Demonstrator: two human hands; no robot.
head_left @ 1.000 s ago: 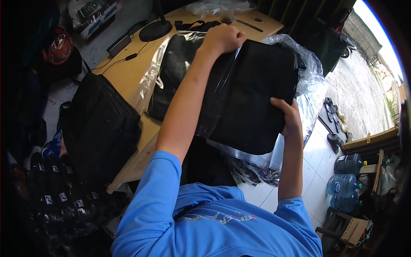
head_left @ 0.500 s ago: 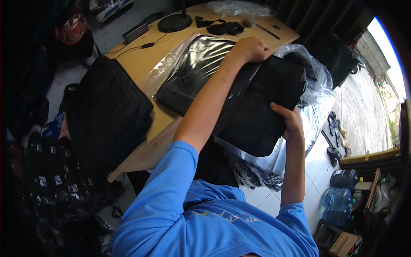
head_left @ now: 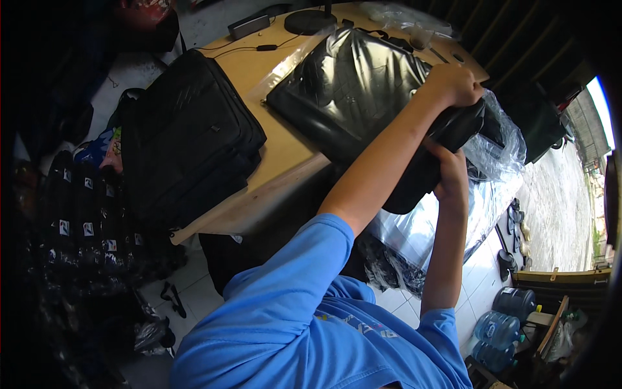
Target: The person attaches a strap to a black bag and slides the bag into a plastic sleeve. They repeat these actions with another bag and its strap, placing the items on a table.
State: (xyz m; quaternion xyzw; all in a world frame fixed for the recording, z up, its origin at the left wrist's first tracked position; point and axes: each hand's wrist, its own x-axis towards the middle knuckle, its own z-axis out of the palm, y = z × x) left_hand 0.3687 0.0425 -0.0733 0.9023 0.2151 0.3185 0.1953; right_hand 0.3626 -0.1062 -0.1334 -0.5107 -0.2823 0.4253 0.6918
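Black fabric, one flat bag (head_left: 414, 181): far part covered by a clear plastic sleeve (head_left: 363, 74) with bright reflections and a loose margin at its left; right end dark, bent and uncovered; location, over the right part of the wooden table (head_left: 282, 172), its near right corner projecting past the edge. Left hand (head_left: 455, 85), one: forearm laid across the bag, fist closed on the sleeve at the far right, fingertips hidden. Right hand (head_left: 451, 175), one: clamped on the bag's right end, thumb on the near face, remaining fingers mostly hidden behind it; hands apart, left the farther from the body. Blue shirt (head_left: 278, 292), short-sleeved, on the person. Second black bag (head_left: 184, 123), bulky, tilted, at the table's left side, with a zipped edge. Far side of table: round black base (head_left: 310, 23) with upright stem; dark oblong box (head_left: 249, 26) with cable; crumpled clear plastic (head_left: 414, 18). Right of the held bag: loose transparent wrap (head_left: 508, 152); below it, shiny wrapped packs (head_left: 414, 227). Lower left: black wrapped goods (head_left: 84, 227) bearing small pale labels, in rows. Lower right: large blue water bottles (head_left: 495, 327), lying grouped; footwear (head_left: 508, 259) on the pale tiled floor (head_left: 476, 275).
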